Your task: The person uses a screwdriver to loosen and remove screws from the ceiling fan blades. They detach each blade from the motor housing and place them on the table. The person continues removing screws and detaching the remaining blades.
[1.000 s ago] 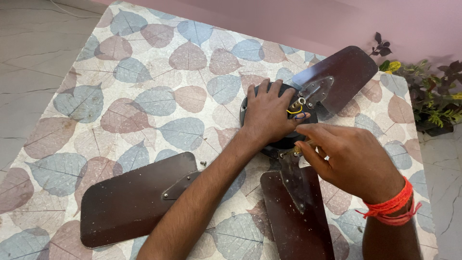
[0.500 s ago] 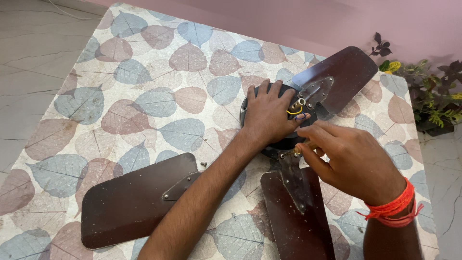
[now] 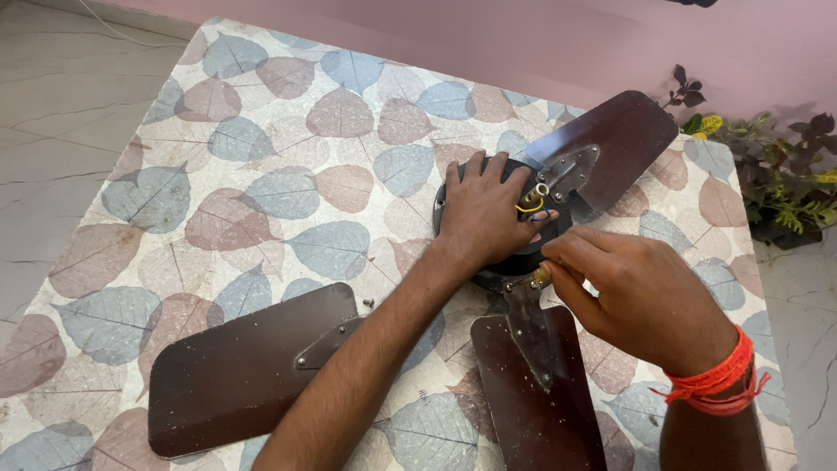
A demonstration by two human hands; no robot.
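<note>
A dark brown ceiling fan lies on a table with a leaf-patterned cover. My left hand presses flat on the black motor hub, beside short yellow wires. My right hand pinches a small part at the metal bracket of the near blade, right at the hub's edge. A second blade stays attached at the far right. A third blade lies loose at the near left, apart from the hub.
A small screw lies on the cover by the loose blade's bracket. Potted plants stand off the table's right side. A pink wall runs behind, and grey floor tiles lie to the left.
</note>
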